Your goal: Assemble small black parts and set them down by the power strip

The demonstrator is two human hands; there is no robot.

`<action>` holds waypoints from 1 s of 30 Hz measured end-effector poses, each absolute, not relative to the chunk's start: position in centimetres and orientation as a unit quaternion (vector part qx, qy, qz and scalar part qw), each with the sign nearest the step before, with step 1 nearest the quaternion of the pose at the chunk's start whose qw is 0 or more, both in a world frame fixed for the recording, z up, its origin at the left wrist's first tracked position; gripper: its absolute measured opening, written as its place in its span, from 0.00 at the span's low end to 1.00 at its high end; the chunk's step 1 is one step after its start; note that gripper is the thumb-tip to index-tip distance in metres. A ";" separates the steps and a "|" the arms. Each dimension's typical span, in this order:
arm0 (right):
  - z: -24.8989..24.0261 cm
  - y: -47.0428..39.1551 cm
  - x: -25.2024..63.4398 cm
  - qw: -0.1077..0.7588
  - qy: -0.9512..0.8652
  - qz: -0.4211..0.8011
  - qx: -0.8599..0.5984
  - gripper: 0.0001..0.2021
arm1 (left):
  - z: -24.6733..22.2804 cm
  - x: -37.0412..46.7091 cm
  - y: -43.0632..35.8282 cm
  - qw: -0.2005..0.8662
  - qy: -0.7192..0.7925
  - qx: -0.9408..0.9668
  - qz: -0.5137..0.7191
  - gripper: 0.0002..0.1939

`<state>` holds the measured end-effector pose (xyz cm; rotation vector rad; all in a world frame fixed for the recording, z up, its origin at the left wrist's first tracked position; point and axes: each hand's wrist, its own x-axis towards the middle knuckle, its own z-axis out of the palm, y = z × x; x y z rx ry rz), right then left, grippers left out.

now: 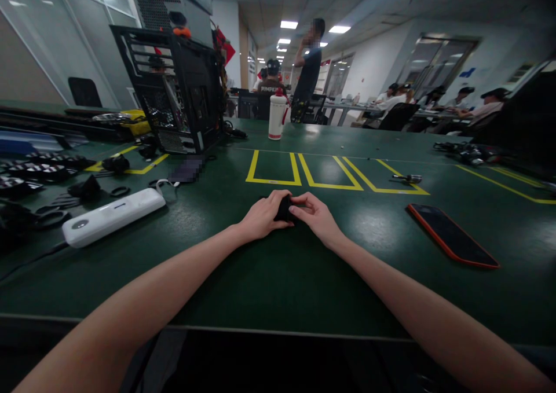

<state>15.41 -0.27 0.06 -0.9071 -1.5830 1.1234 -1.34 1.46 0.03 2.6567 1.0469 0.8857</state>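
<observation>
Both my hands meet at the middle of the green table (243, 277), around a small black object (284, 209). My left hand (266, 215) is wrapped over its left side, with the fingers on top and the thumb below. From the right, my right hand (316, 218) pinches the object's edge between thumb and fingers. Most of the object is covered by my hands, so its kind cannot be made out. Beyond my hands, yellow tape outlines (273, 182) mark the table.
Left are a white power strip (113, 216), loose black parts (87, 188) and a black computer case (197, 92). A white bottle (276, 118) stands at the back. Right lie an orange-edged phone (452, 234), a small metal tool (410, 179) and tangled cables (469, 151). People are in the background.
</observation>
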 end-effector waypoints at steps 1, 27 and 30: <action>0.0 -0.2 15.4 0.483 -0.648 0.454 -0.375 0.10 | 0.0 -1.3 1.5 0.076 0.349 0.886 0.296 0.32; 0.0 -0.3 15.4 0.461 -0.669 0.435 -0.388 0.13 | 0.3 -1.4 1.4 0.097 0.342 0.884 0.302 0.32; 0.0 -0.4 15.4 0.454 -0.668 0.447 -0.386 0.14 | 0.3 -1.4 1.4 0.099 0.343 0.884 0.302 0.32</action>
